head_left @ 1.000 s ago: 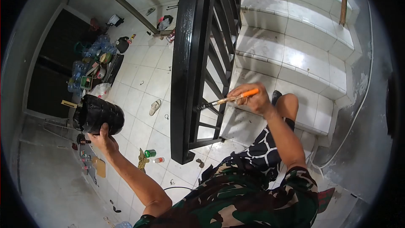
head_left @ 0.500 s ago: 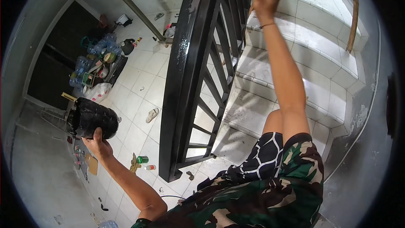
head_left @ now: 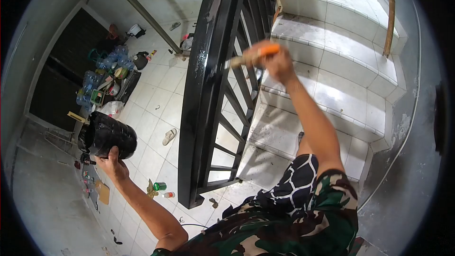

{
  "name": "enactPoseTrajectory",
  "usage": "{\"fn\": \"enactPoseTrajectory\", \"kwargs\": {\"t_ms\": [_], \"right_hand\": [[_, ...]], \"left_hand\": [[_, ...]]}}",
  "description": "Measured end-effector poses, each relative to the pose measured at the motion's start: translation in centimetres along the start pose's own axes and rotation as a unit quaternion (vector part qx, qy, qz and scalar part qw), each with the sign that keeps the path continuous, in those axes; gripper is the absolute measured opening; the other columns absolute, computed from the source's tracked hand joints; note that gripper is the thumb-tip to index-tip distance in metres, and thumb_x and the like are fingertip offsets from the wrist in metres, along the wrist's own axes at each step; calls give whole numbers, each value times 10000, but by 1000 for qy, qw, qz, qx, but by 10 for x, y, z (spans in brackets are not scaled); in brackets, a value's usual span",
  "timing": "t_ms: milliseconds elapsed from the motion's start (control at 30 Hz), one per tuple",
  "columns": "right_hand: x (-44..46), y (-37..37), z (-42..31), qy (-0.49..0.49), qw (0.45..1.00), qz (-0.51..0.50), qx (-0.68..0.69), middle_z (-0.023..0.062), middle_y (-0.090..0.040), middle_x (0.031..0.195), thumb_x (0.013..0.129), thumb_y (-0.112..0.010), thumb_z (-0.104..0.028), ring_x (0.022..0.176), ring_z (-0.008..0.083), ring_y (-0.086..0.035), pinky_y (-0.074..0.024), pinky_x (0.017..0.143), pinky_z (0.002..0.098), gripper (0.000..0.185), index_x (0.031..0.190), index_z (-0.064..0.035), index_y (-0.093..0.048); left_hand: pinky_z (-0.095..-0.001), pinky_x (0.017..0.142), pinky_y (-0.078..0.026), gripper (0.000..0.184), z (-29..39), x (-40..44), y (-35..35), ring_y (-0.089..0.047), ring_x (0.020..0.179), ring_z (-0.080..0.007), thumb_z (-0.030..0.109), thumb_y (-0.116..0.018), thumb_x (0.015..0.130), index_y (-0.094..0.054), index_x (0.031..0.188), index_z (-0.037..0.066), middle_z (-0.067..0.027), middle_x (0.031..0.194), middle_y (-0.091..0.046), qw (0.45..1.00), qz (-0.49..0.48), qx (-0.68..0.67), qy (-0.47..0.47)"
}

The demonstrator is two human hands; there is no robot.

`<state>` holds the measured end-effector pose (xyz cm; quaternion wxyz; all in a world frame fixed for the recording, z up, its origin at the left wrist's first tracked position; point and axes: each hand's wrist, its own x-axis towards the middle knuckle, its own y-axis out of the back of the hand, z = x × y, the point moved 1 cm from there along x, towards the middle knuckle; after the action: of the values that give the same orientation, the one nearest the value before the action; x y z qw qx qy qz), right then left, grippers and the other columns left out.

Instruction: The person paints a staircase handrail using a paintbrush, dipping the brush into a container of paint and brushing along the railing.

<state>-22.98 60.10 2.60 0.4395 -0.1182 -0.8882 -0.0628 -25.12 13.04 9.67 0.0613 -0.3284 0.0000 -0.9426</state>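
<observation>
In the head view, my left hand point(head_left: 113, 165) grips a black-coated paint container point(head_left: 113, 135), tilted with its opening toward the left. Something yellowish, like a stick point(head_left: 76, 116), shows at its mouth. My right hand point(head_left: 276, 61) is closed around a paintbrush point(head_left: 256, 55) with an orange handle, blurred by motion. Its bristle end points left, at the edge of the black stair railing point(head_left: 199, 109); whether it touches I cannot tell. Wet, shiny paint shows on the railing's broad top, and a duller brownish patch lies toward its upper end.
White tiled stairs point(head_left: 308, 73) curve up on the right, with a wooden pole point(head_left: 389, 19) by the wall. Down on the tiled floor lie a sandal point(head_left: 169, 136), a green can point(head_left: 160, 186) and a heap of plastic bottles point(head_left: 90, 83). A metal post point(head_left: 142, 12) stands beyond the railing.
My right hand has come down and left with the paintbrush, from the stairs' top to beside the railing. My left hand and the container have shifted only slightly.
</observation>
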Motion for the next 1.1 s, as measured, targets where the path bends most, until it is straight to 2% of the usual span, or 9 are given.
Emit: {"fn": "enactPoseTrajectory", "kwargs": {"t_ms": [333,500,733,800,833,867,933,1033,1100], "right_hand": [[150,89,64,151,919,363,36,68,-671,903,850,-611,-84,806,155,-638,-520,799,262,133,942,3,-651],[74,13,34,159,884,299,-323,56,-686,915,841,-605,-103,843,163,-654,-501,761,260,154,972,-45,-661],[-89,-54,-26,34,985,161,-42,123,-671,940,776,-599,-16,852,209,-653,-533,768,311,148,913,-33,-651],[-79,-31,-22,-65,938,-38,340,153,-663,914,770,-595,7,831,235,-648,-533,770,329,126,891,11,-632],[-59,-18,-17,-38,984,-55,163,173,-652,923,790,-571,-12,854,257,-635,-518,796,350,111,875,37,-624],[-35,-11,1,-77,945,-12,316,151,-650,894,743,-506,24,782,226,-644,-538,720,350,202,899,25,-634],[24,30,35,25,994,-3,-103,143,-636,947,871,-521,-54,806,199,-634,-532,731,328,137,952,18,-604],[110,77,68,104,986,88,95,126,-630,964,891,-512,-35,833,190,-627,-526,788,314,124,969,24,-588],[145,101,71,105,962,234,-94,110,-656,925,882,-551,-64,836,175,-638,-528,792,300,139,981,14,-608]], "left_hand": [[-347,868,-474,637,10,-11,4,-581,953,-221,163,-803,634,-467,1151,1,-99,1052,-568,999,44,26,-3],[-347,855,-483,616,9,-10,0,-588,938,-220,161,-797,651,-469,1146,0,-100,1051,-571,999,21,16,-17],[-337,836,-485,602,8,-9,-4,-594,914,-216,158,-802,641,-478,1122,-4,-101,1026,-580,1000,23,2,14],[-336,834,-484,604,4,-9,1,-593,911,-213,164,-804,637,-481,1119,-6,-100,1024,-580,1000,23,2,11],[-335,833,-483,606,2,-7,3,-592,907,-210,169,-805,634,-483,1116,-8,-100,1022,-580,1000,22,1,1],[-335,833,-483,606,2,-7,2,-592,907,-210,169,-805,634,-483,1116,-8,-100,1022,-580,1000,23,-2,-2],[-334,829,-482,609,4,-11,1,-590,899,-206,178,-801,634,-485,1120,-9,-99,1021,-580,1000,26,2,-11],[-340,835,-483,610,6,-13,5,-593,908,-212,182,-795,636,-484,1126,-7,-101,1026,-580,999,39,12,-9],[-343,840,-484,603,9,-11,6,-594,913,-215,176,-792,639,-484,1126,-4,-102,1031,-580,999,40,14,-12]]}}
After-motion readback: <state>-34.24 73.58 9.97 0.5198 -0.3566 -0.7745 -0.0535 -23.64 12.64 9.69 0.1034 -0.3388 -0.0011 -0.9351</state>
